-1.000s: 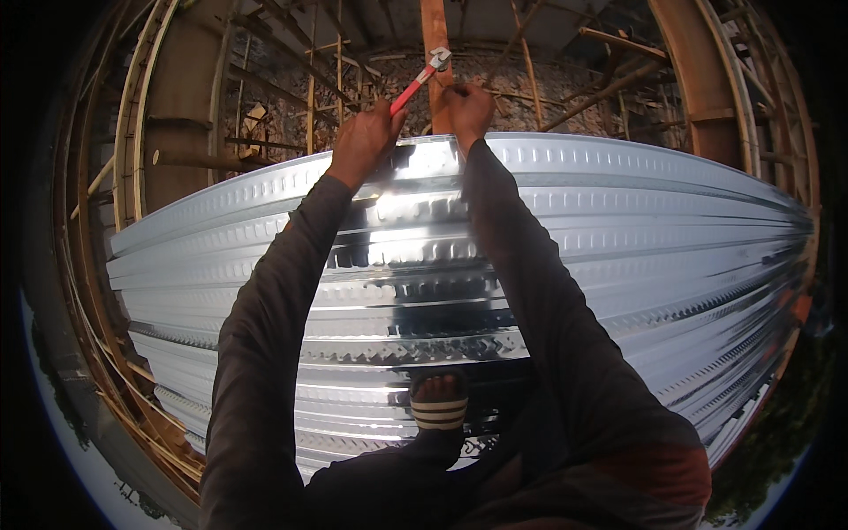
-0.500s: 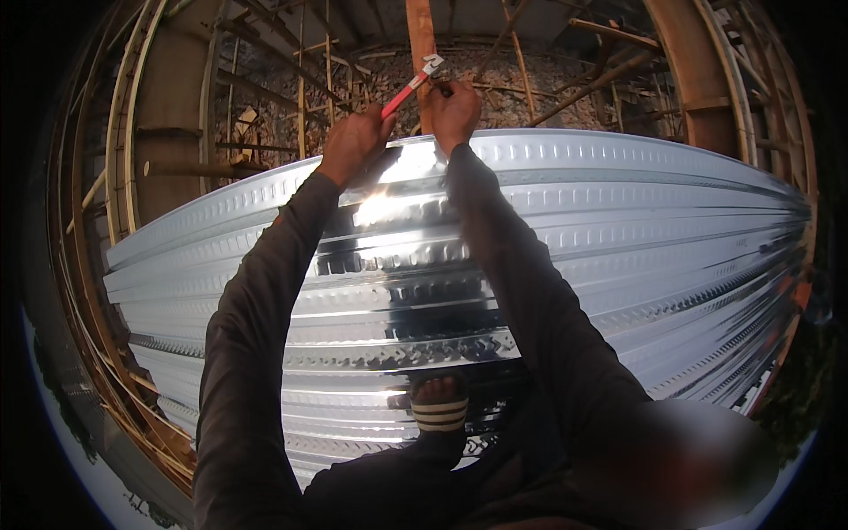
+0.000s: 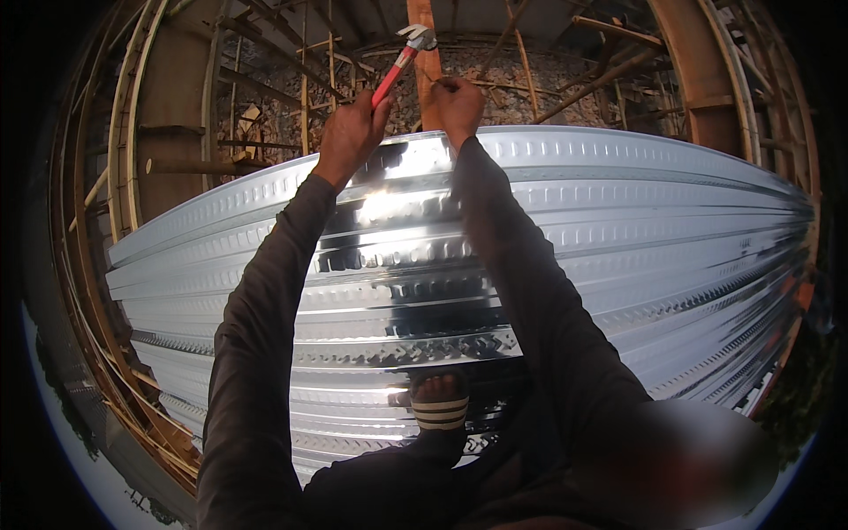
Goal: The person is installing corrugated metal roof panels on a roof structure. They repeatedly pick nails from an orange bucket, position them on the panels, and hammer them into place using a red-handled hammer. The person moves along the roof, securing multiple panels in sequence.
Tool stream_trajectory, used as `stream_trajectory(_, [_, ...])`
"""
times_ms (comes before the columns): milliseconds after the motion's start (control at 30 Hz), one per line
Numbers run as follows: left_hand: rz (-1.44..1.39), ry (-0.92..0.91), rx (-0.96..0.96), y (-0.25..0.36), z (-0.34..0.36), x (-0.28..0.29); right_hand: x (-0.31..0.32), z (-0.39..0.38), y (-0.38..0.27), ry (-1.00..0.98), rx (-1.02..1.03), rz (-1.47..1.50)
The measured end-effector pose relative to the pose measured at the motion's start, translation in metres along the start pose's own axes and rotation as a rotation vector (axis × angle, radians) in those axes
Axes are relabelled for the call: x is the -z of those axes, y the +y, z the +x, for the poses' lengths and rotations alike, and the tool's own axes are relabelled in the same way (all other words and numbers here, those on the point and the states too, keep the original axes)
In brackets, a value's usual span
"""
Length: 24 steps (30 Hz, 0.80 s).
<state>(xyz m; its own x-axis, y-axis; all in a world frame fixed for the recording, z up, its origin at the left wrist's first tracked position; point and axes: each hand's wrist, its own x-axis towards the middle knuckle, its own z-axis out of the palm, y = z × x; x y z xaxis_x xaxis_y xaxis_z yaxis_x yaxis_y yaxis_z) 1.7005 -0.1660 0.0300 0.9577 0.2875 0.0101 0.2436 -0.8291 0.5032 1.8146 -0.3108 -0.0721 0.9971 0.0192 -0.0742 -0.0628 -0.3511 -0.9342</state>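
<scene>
My left hand (image 3: 350,132) is closed round the red handle of a claw hammer (image 3: 397,72). The hammer's metal head is raised in front of a reddish-brown wooden beam (image 3: 425,53). Against the right side of that beam, my right hand (image 3: 460,108) is closed in a pinch. What its fingertips hold is too small to make out. Both hands are just past the far edge of the shiny ribbed metal sheets (image 3: 609,203), with my forearms stretched over them.
One sandalled foot (image 3: 439,402) rests on the sheets. Wooden poles (image 3: 609,84) and wide boards (image 3: 172,106) stand beyond, with rubble-strewn ground (image 3: 503,75) far below the sheet edge. A round log (image 3: 190,168) juts in at the left.
The hammer has swung up and away from my right hand, its head now higher and turned. My right hand stays in nearly the same place at the beam.
</scene>
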Motion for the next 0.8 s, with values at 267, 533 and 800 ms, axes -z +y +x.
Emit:
stream_trajectory(267, [0.081, -0.044, -0.089, -0.026, -0.004, -0.017, -0.001, 0.015, 0.012, -0.112, -0.231, 0.207])
stream_trajectory(533, [0.089, -0.033, -0.076, -0.014, -0.007, -0.008, 0.007, 0.012, 0.002, -0.103, -0.203, 0.175])
stream_trajectory(800, [0.176, -0.113, -0.101, -0.02, -0.003, -0.018, 0.002, 0.012, 0.008, -0.08, -0.144, 0.085])
